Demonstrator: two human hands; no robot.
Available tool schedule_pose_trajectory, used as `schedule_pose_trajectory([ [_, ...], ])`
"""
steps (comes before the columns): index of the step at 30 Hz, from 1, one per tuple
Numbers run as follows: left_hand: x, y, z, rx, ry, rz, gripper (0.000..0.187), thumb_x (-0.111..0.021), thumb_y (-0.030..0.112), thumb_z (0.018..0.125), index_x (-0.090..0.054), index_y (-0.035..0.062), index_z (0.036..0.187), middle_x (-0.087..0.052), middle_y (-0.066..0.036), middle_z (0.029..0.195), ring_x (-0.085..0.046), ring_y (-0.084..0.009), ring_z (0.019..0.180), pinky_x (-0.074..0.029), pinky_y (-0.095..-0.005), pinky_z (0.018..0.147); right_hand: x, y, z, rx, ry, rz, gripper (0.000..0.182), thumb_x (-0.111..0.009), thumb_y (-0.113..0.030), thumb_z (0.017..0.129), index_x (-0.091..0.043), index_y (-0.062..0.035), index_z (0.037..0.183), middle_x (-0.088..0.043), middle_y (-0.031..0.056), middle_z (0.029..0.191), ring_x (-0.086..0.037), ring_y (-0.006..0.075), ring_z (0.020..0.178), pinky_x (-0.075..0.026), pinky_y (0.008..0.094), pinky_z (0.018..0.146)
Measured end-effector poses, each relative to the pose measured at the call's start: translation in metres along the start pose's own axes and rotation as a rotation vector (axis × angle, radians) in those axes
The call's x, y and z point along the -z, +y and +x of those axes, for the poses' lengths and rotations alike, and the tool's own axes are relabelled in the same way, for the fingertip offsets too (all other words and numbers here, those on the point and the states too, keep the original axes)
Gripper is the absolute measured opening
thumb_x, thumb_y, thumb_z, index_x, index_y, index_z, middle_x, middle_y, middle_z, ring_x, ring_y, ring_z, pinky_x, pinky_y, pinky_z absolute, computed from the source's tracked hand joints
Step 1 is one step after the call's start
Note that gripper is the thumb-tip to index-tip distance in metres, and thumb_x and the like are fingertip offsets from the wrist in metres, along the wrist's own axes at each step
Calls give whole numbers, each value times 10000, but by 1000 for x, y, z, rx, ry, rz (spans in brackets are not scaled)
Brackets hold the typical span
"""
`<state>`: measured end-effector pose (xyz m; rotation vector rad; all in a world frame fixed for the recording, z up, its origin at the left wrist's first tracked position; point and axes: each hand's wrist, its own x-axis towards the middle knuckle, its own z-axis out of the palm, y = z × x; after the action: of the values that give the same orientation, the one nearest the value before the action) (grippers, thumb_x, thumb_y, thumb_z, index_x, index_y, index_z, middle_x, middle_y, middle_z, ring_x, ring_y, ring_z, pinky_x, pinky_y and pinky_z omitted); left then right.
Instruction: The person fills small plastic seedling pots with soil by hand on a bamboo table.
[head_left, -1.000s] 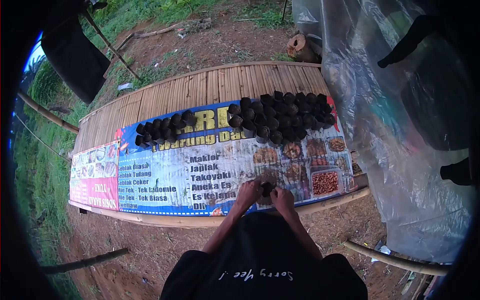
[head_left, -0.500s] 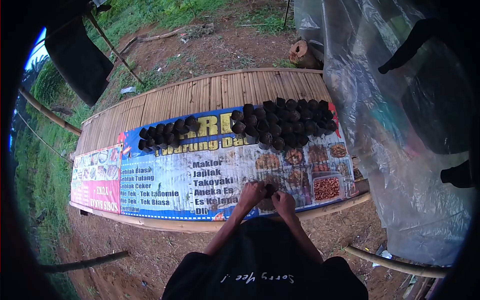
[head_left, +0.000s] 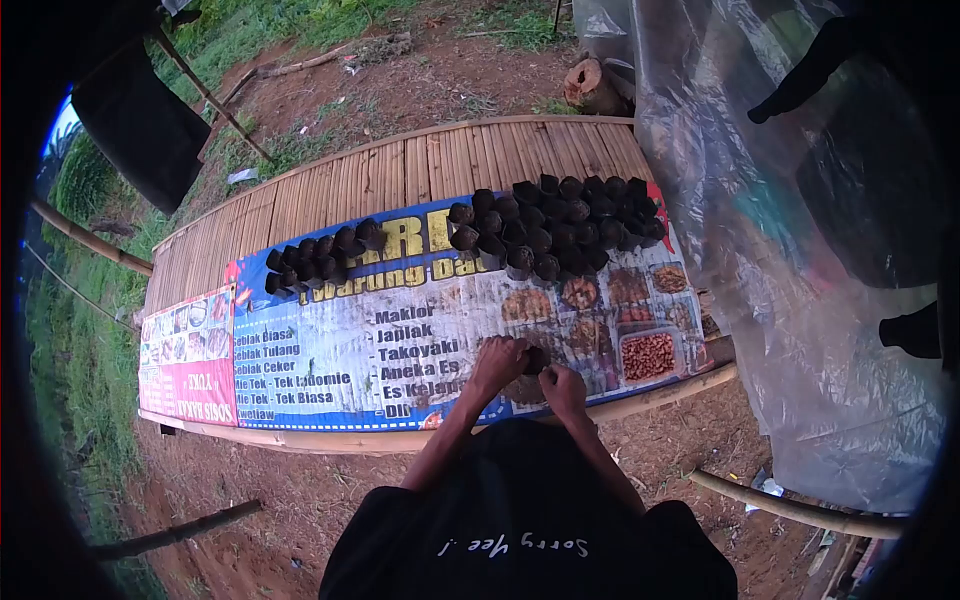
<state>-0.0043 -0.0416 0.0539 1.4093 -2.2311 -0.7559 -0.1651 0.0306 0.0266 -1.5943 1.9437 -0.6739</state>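
My left hand [head_left: 501, 362] is closed on the left side of a small black pot [head_left: 537, 361] near the front edge of the banner. On the other side of that pot, my right hand [head_left: 563, 388] has its fingers curled against the lower right rim. Dark contents seem to fill the pot, but the detail is too small to tell. Several black pots [head_left: 540, 240] stand packed together at the back right of the printed banner [head_left: 340, 340]. A smaller cluster of black pots [head_left: 322, 252] stands at the back left.
The banner lies on a bamboo slat table [head_left: 400, 170]. Clear plastic sheeting [head_left: 740, 250] hangs at the right. A cut log [head_left: 592, 88] lies behind the table, and a dark cloth [head_left: 140, 125] hangs at the upper left. Bamboo poles [head_left: 800, 503] cross the lower right.
The view has shifted slightly, so the table sits a little higher and further left. Both hands have moved slightly toward the table's back with the small pot between them.
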Motion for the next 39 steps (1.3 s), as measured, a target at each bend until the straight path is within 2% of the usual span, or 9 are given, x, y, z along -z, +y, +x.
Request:
schedule_pose_trajectory([
  [4,-9,-5,0,-37,-40,20,116,-623,130,690,-614,29,746,-624,-196,715,-617,-375,693,-487,-463,665,-9,9,-1,-61,-20,55,290,-570,-304,822,-635,-29,757,-624,197,681,-625,396,709,-476,457,598],
  [6,-10,-3,4,-127,43,3,114,-625,119,690,-613,25,753,-624,-183,709,-618,-365,688,-490,-456,649,-6,9,5,-52,-21,82,290,-568,-299,825,-631,-26,750,-624,196,679,-624,398,704,-473,459,597],
  [18,-10,-7,5,-131,46,-29,76,-616,93,715,-602,25,748,-617,-170,690,-610,-367,664,-487,-446,616,-4,6,-3,-117,-15,82,248,-599,-280,806,-647,-38,783,-632,212,698,-629,401,714,-494,475,634],
  [22,-13,-11,-4,-117,63,-79,117,-620,134,769,-597,21,754,-620,-176,689,-611,-379,656,-483,-462,603,0,11,-5,-72,-45,104,286,-560,-295,864,-634,-43,750,-627,176,655,-631,380,692,-482,458,616],
  [27,-7,13,-26,385,65,-139,291,-597,284,875,-607,3,797,-629,-206,707,-631,-403,686,-485,-496,613,19,9,12,-80,-12,-34,307,-543,-317,905,-614,-58,757,-616,147,617,-628,374,673,-476,445,597],
  [30,-24,16,-38,413,22,-244,325,-602,320,872,-625,-3,839,-628,-234,715,-637,-413,704,-494,-494,621,24,7,22,79,-54,-72,375,-526,-412,911,-598,-55,823,-641,164,700,-628,387,681,-489,475,606],
  [32,-29,14,-42,388,29,-210,317,-602,307,862,-628,-8,849,-625,-247,721,-634,-422,706,-495,-499,626,23,6,27,287,-45,-136,328,-532,-372,909,-577,-57,830,-639,167,704,-624,388,673,-490,473,596],
  [36,-36,8,-40,294,83,-186,260,-579,237,823,-628,-16,854,-619,-262,727,-622,-440,699,-490,-519,636,22,7,35,344,-107,-178,267,-556,-288,897,-584,-32,826,-629,200,715,-623,391,692,-488,480,598],
  [39,-21,16,-34,266,79,-128,198,-549,168,790,-625,-8,837,-613,-258,708,-618,-434,684,-486,-523,628,28,-2,31,437,-32,-307,227,-557,-249,880,-594,-34,816,-621,218,704,-623,392,698,-489,483,600],
])
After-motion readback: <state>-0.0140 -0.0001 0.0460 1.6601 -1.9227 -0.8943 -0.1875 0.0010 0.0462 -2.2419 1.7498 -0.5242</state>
